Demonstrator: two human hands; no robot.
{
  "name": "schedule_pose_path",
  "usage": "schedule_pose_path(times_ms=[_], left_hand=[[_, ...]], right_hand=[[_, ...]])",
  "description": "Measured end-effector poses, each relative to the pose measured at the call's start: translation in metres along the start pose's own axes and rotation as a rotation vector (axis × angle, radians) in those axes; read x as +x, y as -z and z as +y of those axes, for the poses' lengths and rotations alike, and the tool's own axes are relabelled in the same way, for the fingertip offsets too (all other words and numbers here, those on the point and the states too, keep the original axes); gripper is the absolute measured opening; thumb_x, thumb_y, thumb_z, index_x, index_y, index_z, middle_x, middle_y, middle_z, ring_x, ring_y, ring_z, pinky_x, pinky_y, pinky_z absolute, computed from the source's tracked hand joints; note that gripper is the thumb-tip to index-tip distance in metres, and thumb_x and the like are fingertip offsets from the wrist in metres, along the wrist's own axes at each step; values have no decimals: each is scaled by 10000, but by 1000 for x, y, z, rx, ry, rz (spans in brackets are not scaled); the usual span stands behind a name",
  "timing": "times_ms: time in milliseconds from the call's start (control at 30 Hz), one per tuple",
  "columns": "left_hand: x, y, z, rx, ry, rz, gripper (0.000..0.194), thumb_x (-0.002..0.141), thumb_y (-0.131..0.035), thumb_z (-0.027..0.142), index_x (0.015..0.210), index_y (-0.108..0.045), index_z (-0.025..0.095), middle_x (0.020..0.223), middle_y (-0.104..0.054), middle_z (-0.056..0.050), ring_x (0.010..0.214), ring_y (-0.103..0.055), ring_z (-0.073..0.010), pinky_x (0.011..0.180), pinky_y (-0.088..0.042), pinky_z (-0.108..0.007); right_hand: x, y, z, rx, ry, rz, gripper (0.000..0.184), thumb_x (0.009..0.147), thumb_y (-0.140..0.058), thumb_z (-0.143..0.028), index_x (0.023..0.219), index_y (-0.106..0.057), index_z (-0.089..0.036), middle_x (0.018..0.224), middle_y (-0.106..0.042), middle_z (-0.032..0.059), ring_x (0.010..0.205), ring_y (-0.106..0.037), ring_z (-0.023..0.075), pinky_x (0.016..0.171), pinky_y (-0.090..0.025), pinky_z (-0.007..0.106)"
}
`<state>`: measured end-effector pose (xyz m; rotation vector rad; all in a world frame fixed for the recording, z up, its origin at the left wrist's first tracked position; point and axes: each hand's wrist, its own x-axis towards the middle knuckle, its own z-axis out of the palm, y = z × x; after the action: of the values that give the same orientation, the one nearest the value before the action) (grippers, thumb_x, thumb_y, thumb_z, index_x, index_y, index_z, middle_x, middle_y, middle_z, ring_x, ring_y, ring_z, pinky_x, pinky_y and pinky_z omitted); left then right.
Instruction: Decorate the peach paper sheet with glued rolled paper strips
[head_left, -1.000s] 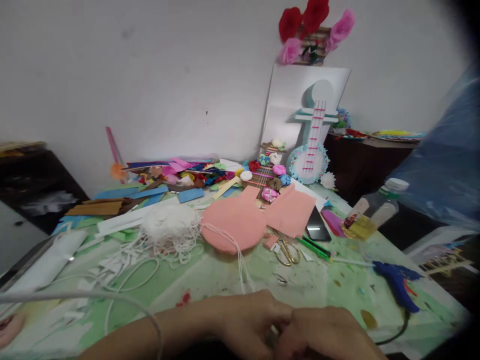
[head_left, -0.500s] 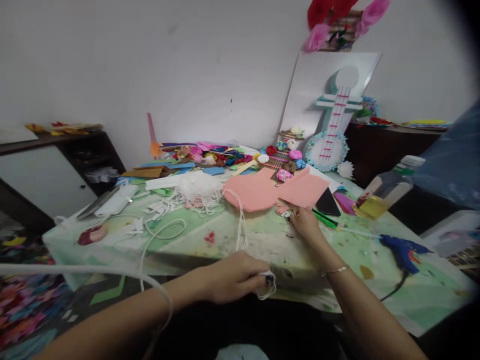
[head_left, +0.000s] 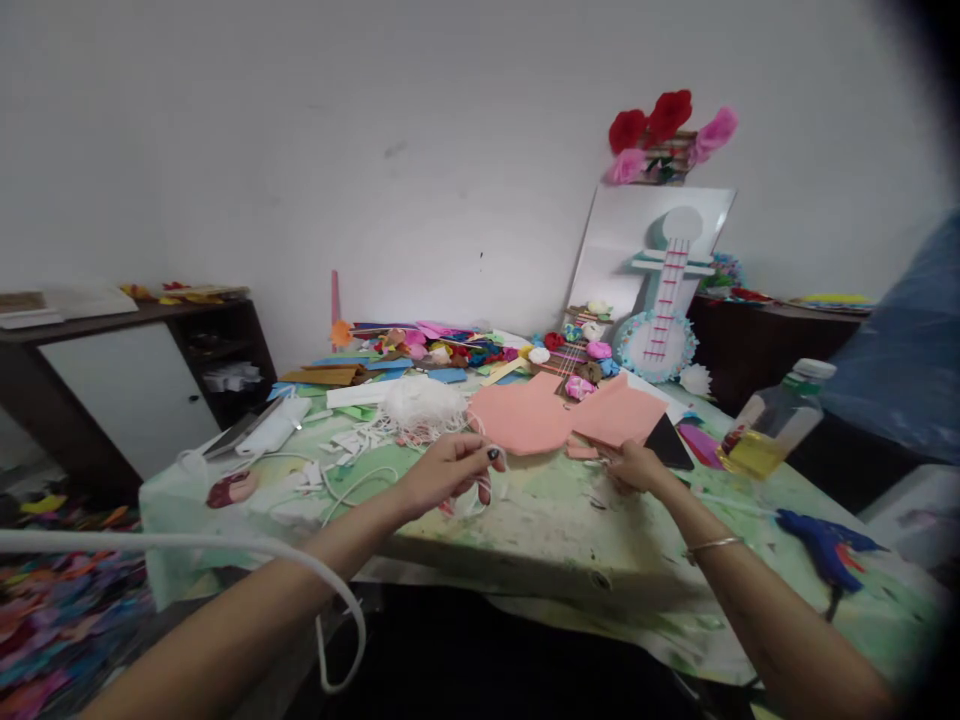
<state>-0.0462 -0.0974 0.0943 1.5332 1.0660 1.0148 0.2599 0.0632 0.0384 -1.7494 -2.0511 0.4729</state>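
My left hand (head_left: 454, 472) is raised over the front of the table, thumb and fingers pinching white string (head_left: 501, 470) that loops below the fingertips. Beyond it lies a fluffy heap of white string (head_left: 421, 405). My right hand (head_left: 636, 468) rests at the table with its fingers closed and turned down; what they hold, if anything, is hidden. It is beside the near edge of a folded pink paper piece (head_left: 621, 410). Left of that lies a rounded pink paper shape (head_left: 519, 418). A black triangular piece (head_left: 669, 444) sits just right of my right hand.
A blue glue gun (head_left: 821, 548) and a bottle of yellow liquid (head_left: 772, 425) stand to the right. Paper scraps and paper flowers (head_left: 585, 388) crowd the back. A paper instrument model (head_left: 656, 345) leans there. A white cord (head_left: 225, 545) crosses over my left forearm.
My left hand has lifted and moved forward with the string, off the table's front edge. My right hand stays by the pink paper; the green tool near it no longer shows. The view has shifted.
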Motion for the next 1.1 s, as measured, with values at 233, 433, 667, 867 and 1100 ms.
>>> schedule_pose_path(times_ms=[233,433,667,867,1100], left_hand=[[-3,9,-9,-46,-95,68,357,860,-507,450,963,-566,114,523,-613,-18,360,-276,-34,389,-161,-161],[-3,-11,-9,-42,-137,38,406,849,-521,486,980,-583,107,510,-592,-7,372,-329,-44,393,-182,-168],[4,-31,-13,-27,-160,45,399,896,-480,443,1070,-597,103,476,-555,18,353,-339,-47,400,-194,-176],[0,-34,-23,26,-212,125,460,907,-470,438,1184,-571,84,466,-531,29,379,-380,-62,423,-221,-184],[-9,-37,-25,144,-285,145,425,936,-436,375,1261,-550,126,495,-498,50,437,-486,-73,465,-309,-179]], right_hand=[[-81,23,-2,465,-210,-44,392,771,-653,-456,930,-570,-108,487,-440,-71,327,-346,52,324,-226,190],[-131,17,-50,838,-59,7,618,690,-597,-676,1000,-582,-141,510,-347,-92,387,-257,44,381,-184,195],[-116,-4,-74,1069,-24,10,495,601,-739,-580,813,-586,-160,595,-495,-36,448,-357,62,414,-258,208],[-177,-20,-101,1473,7,-448,569,752,-490,-712,821,-590,-156,586,-558,11,413,-442,89,427,-355,223],[-205,-46,-123,1736,57,-683,497,829,-495,-614,845,-600,-129,678,-633,64,481,-523,97,480,-394,205]])
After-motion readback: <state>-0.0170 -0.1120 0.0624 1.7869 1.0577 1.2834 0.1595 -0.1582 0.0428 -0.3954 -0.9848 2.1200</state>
